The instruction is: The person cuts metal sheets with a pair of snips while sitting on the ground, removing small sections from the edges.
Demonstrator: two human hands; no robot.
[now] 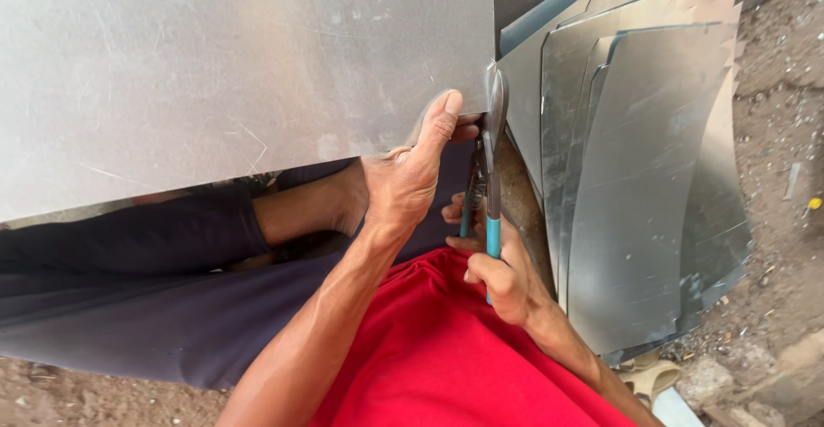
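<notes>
A large grey metal sheet (215,66) lies across my lap and fills the upper left of the view. My left hand (408,174) grips its near right edge, thumb on top and fingers underneath. My right hand (502,277) is closed around the teal handles of tin snips (491,169), whose blades sit at the sheet's right edge near the corner. I wear a red shirt (446,341) and dark trousers (129,281).
A stack of several cut, curved metal sheets (635,178) lies on the ground to the right. Beyond it is bare dirt with small debris (781,118). Pale stone or concrete pieces (712,384) sit at the lower right.
</notes>
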